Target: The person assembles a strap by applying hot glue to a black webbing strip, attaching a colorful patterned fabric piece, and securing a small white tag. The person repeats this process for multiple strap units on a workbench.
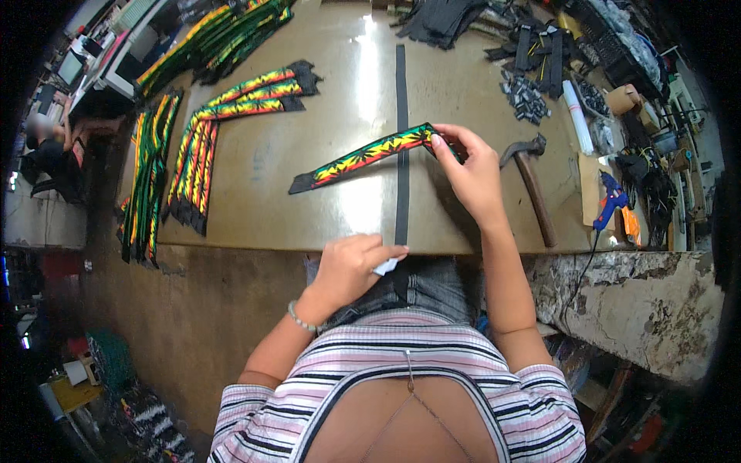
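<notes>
Two hands at work. Right hand pinches one end of a patterned green-yellow-red strap, which slants across the table and over a black strip. Left hand, at the table edge, closes its grip on a small white piece beside the strip's near end.

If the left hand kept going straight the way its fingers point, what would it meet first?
Probably the long black strap at the table edge: the left hand, pinching a small white piece, points right toward it. Depth is unclear.
</notes>
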`<state>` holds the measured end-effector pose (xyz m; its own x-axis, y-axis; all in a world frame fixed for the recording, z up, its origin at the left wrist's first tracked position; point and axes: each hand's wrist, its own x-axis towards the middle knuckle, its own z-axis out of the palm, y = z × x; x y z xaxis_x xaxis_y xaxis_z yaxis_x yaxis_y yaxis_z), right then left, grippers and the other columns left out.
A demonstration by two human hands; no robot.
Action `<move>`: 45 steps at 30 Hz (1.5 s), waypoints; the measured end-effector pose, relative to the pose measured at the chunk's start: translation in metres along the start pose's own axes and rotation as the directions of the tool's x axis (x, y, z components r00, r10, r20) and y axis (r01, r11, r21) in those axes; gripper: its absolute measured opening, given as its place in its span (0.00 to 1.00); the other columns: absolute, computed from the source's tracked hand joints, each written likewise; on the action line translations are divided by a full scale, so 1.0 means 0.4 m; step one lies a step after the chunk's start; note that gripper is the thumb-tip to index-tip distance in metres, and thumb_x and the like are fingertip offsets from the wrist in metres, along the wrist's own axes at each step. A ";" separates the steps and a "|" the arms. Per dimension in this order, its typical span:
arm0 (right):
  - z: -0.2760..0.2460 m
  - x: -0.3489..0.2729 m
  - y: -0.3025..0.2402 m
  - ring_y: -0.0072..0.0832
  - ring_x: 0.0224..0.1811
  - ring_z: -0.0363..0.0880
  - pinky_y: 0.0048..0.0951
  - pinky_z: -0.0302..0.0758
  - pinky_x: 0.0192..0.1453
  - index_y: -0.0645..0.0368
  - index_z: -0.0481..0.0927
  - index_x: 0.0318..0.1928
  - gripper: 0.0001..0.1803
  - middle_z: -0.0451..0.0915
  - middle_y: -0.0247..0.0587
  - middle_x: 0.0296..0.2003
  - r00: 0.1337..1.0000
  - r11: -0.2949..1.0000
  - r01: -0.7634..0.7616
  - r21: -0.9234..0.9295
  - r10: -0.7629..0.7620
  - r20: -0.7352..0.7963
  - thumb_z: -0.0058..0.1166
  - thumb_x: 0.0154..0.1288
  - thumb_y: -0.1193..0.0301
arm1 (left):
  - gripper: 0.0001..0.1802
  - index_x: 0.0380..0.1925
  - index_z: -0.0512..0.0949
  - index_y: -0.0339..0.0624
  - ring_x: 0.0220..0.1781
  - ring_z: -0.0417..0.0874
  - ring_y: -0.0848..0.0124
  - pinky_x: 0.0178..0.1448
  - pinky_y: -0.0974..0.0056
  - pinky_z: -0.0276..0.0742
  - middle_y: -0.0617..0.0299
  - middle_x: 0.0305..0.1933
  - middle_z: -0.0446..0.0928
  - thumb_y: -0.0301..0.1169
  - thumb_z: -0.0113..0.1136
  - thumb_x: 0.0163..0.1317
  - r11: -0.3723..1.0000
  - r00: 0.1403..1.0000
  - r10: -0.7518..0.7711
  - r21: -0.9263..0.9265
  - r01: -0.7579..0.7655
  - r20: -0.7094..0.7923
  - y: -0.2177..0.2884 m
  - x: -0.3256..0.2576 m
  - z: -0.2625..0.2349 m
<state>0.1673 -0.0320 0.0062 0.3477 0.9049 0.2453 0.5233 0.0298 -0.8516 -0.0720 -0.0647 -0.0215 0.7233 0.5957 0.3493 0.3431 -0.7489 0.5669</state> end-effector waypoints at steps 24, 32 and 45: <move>0.065 -0.034 0.025 0.47 0.44 0.79 0.43 0.73 0.51 0.57 0.84 0.46 0.11 0.80 0.47 0.39 0.988 0.955 0.133 -0.266 -0.108 0.106 0.58 0.67 0.68 | 0.08 0.34 0.85 0.51 0.27 0.82 0.61 0.30 0.59 0.77 0.63 0.27 0.79 0.36 0.71 0.55 0.980 0.984 -0.175 -0.084 0.178 0.042 0.014 0.035 -0.014; 0.068 -0.051 0.020 0.40 0.48 0.75 0.39 0.73 0.52 0.54 0.84 0.51 0.16 0.77 0.43 0.42 0.953 0.804 0.303 -0.511 -0.263 0.151 0.59 0.62 0.74 | 0.10 0.33 0.85 0.45 0.31 0.85 0.56 0.35 0.56 0.79 0.56 0.31 0.83 0.39 0.68 0.59 0.968 0.948 -0.229 -0.052 0.246 0.223 0.021 0.106 -0.063; -0.177 -0.024 0.124 0.28 0.51 0.80 0.32 0.76 0.57 0.60 0.79 0.59 0.22 0.82 0.47 0.51 0.983 1.000 0.022 0.019 -0.025 0.180 0.58 0.70 0.63 | 0.17 0.54 0.82 0.60 0.30 0.79 0.58 0.37 0.56 0.75 0.56 0.28 0.76 0.31 0.61 0.66 0.918 0.949 -0.302 0.241 0.315 -0.087 -0.074 0.207 -0.004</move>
<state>0.2450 -0.0693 -0.0056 0.1888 0.9655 0.1796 0.5158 0.0581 -0.8547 -0.0232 0.0072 -0.0081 0.5307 0.8172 0.2248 0.6870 -0.5701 0.4505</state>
